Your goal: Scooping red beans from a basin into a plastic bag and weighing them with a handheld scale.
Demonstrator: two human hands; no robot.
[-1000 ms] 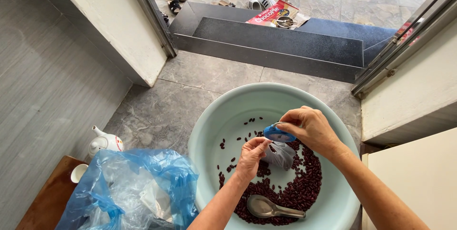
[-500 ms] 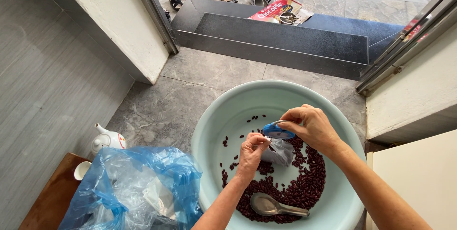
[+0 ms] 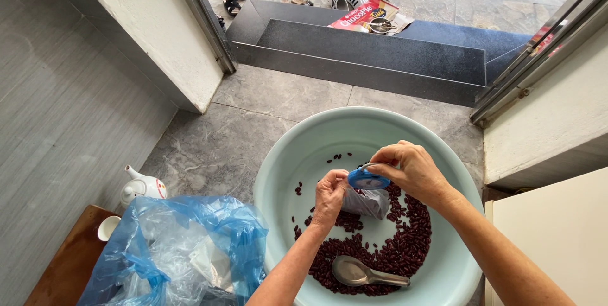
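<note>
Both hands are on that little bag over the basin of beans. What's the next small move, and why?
Probably keep the left hand pinching the small grey bag and draw the blue band off its neck with the right hand. The band sits at the bag's top, and the bag hangs over the pale green basin, so loose red beans would fall inside.

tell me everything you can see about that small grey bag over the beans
The small grey bag is thin, soft plastic, crumpled and slack, hanging mouth-up over the red beans in the pale green basin. Its bottom appears to rest on the beans. The left hand pinches its upper edge at one side; the right hand holds a round blue object right above its mouth. Its contents are hidden.
</note>
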